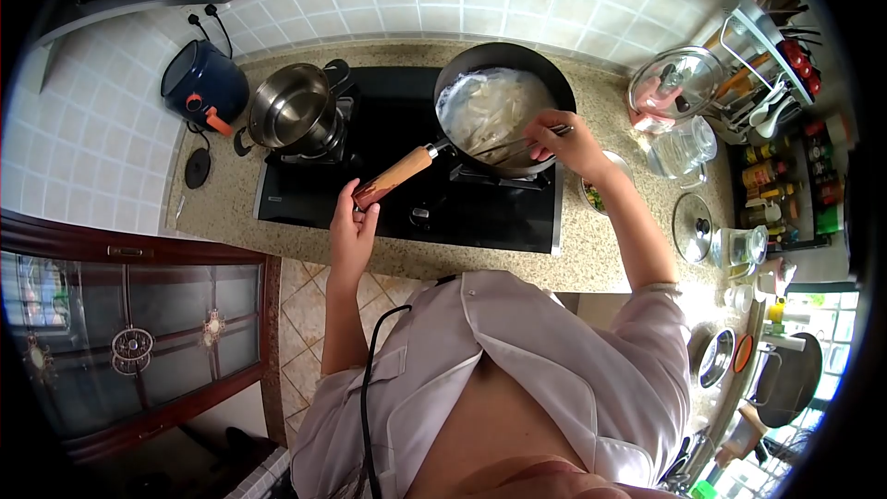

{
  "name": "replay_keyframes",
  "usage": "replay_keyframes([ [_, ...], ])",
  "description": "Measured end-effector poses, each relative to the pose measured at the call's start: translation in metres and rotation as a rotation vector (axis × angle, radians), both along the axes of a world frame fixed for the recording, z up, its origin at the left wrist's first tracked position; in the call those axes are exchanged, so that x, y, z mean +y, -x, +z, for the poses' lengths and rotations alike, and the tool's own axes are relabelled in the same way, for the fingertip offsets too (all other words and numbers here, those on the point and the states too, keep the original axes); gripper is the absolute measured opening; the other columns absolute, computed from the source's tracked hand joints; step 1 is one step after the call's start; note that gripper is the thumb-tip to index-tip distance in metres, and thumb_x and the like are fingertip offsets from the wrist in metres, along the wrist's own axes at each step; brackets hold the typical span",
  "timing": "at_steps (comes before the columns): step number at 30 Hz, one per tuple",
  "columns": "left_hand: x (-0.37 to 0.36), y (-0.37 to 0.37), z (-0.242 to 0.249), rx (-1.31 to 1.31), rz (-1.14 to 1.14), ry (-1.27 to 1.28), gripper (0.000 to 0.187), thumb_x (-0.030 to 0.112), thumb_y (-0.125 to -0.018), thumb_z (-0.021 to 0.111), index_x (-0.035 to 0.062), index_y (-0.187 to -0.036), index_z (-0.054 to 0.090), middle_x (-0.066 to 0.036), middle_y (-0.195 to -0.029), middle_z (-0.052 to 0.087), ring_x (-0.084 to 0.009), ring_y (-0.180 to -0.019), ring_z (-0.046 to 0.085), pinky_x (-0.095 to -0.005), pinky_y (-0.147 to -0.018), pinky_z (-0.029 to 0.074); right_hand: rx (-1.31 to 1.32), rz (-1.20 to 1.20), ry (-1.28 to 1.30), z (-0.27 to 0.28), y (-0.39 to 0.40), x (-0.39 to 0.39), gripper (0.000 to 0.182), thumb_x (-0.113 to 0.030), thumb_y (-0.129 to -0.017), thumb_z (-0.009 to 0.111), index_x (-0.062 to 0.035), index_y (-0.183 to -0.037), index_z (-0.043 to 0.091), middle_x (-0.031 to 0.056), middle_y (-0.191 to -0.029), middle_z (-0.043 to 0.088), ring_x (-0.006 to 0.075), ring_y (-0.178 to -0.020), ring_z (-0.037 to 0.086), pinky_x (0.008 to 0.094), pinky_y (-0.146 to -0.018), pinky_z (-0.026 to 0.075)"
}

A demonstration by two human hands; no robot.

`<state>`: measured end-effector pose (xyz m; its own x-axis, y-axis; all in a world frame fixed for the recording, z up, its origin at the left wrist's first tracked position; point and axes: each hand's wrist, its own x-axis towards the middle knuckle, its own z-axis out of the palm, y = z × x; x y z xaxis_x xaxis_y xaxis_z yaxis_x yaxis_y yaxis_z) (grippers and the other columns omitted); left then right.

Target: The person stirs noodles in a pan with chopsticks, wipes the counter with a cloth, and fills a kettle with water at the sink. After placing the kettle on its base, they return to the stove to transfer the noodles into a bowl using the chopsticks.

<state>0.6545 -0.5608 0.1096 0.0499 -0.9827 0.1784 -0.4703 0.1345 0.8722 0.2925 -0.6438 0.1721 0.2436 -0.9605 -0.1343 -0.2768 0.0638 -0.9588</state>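
A dark pan (561,71) with whitish food and liquid in it stands on the right burner of the black stove. Its wooden handle (395,176) points toward the lower left, and my left hand (355,229) grips the handle's end. My right hand (565,143) is over the pan's lower right rim, closed on chopsticks (504,145). Their tips reach into the pale food (494,103); the exact ends are hidden in it.
A steel pot (288,109) sits on the left burner beside a dark blue appliance (205,83). Right of the stove are a bowl of chopped food (591,196), a glass jug (682,146), a glass lid (692,227) and a utensil rack (762,60).
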Motion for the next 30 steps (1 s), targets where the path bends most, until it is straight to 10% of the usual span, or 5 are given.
replay_keyframes([
  [4,-0.001,-0.001,-0.003,-0.002,0.004,0.002,0.044,0.010,-0.090,0.059,0.0050,-0.131,0.043,-0.006,-0.095,0.060,-0.0081,-0.065,0.050,-0.0224,-0.061,0.045,0.053,0.117,0.030,-0.016,-0.006,0.001,0.015,-0.015,-0.091,0.058,-0.0015,-0.090,0.064,0.0065,-0.080,0.064,0.0149,-0.067,0.062,0.0275,-0.060,0.051],
  [7,-0.001,0.000,-0.001,0.003,0.001,-0.005,0.044,0.010,-0.090,0.059,0.0050,-0.131,0.043,-0.006,-0.095,0.060,-0.0081,-0.066,0.050,-0.0225,-0.061,0.045,0.537,0.247,0.587,-0.022,-0.008,0.001,0.008,-0.013,-0.083,0.062,-0.0079,-0.089,0.062,0.0119,-0.084,0.061,0.0309,-0.075,0.060,0.0376,-0.064,0.049],
  [17,-0.001,0.000,-0.002,0.012,-0.002,0.006,0.043,0.010,-0.090,0.059,0.0049,-0.130,0.043,-0.005,-0.095,0.060,-0.0082,-0.066,0.050,-0.0230,-0.062,0.045,1.048,-0.013,0.703,-0.026,0.016,-0.003,0.010,-0.019,-0.086,0.055,-0.0092,-0.088,0.056,0.0104,-0.087,0.061,0.0303,-0.072,0.063,0.0405,-0.060,0.052],
  [25,0.001,0.002,0.002,0.011,0.013,-0.026,0.042,0.010,-0.091,0.058,0.0041,-0.130,0.043,-0.007,-0.096,0.061,-0.0085,-0.068,0.053,-0.0231,-0.063,0.046,0.712,-0.167,0.561,-0.031,0.034,-0.010,0.013,-0.016,-0.086,0.058,-0.0053,-0.080,0.057,0.0137,-0.077,0.062,0.0326,-0.071,0.062,0.0405,-0.063,0.049],
  [30,0.000,-0.001,-0.007,0.020,0.005,-0.002,0.042,0.010,-0.091,0.058,0.0041,-0.130,0.043,-0.007,-0.095,0.061,-0.0088,-0.067,0.053,-0.0232,-0.063,0.046,0.294,-0.158,0.172,-0.029,0.027,-0.007,0.014,-0.015,-0.089,0.060,-0.0013,-0.086,0.063,0.0088,-0.071,0.063,0.0144,-0.057,0.061,0.0279,-0.056,0.048],
])
